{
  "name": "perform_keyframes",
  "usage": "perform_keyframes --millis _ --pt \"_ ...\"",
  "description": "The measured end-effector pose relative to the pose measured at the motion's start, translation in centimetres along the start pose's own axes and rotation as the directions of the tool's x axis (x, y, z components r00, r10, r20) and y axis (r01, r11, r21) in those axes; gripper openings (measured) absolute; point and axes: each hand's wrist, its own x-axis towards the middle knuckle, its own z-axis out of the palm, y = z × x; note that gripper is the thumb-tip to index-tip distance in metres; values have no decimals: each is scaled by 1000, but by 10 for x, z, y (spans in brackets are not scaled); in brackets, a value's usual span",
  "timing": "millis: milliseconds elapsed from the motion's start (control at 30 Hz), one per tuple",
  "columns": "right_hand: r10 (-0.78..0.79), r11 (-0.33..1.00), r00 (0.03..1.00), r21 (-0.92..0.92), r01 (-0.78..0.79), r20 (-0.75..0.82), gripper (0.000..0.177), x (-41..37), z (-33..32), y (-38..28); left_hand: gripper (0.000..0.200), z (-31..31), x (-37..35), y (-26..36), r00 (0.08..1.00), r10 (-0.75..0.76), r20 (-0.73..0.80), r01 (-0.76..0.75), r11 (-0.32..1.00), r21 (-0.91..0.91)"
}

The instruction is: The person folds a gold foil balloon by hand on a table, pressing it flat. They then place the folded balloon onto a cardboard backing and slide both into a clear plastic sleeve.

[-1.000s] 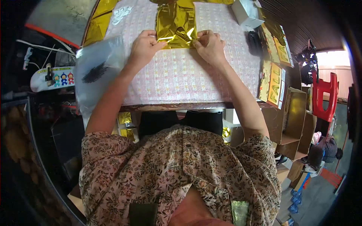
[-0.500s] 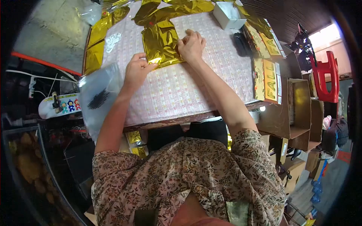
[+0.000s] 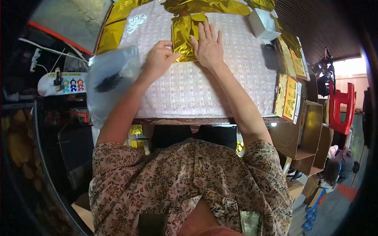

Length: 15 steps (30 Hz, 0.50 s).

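A folded piece of shiny gold foil [image 3: 182,35] lies on the pale checked tablecloth in front of me. My left hand [image 3: 160,58] pinches the foil's lower left corner between thumb and fingers. Flat on the foil's right side rests my right hand [image 3: 210,47], its fingers stretched out and pointing away from me. That hand covers part of the foil's right edge. More gold foil [image 3: 216,6] lies along the far side of the table.
Left of my arm are transparent plastic bags [image 3: 114,76] with a dark print, and a bundle of white cord [image 3: 136,23] lies beyond. A white box [image 3: 263,25], a black object [image 3: 270,55] and printed boxes [image 3: 289,96] line the right. Cardboard boxes [image 3: 301,133] stand beside the table.
My right hand has gone from curled fingers to lying flat with fingers extended on the foil. My left hand still holds the lower left corner. The whole view has shifted slightly.
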Motion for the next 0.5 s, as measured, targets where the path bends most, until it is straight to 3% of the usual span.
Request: perform_keyframes --millis 67,200,267,500 --pt "141 989 985 38 -145 99 71 -6 14 2 35 -2 -2 2 1000 -17 16 17 1000 19" --pt "130 991 982 -31 -127 136 75 -10 16 3 34 -4 -10 7 998 -59 -12 59 998 -13" --pt "116 992 981 -58 -109 155 76 -8 16 3 31 -2 -13 4 998 18 -66 -16 1000 18" --pt "130 989 980 -95 -116 152 74 -9 18 2 27 0 -14 3 997 19 -76 -15 998 57"
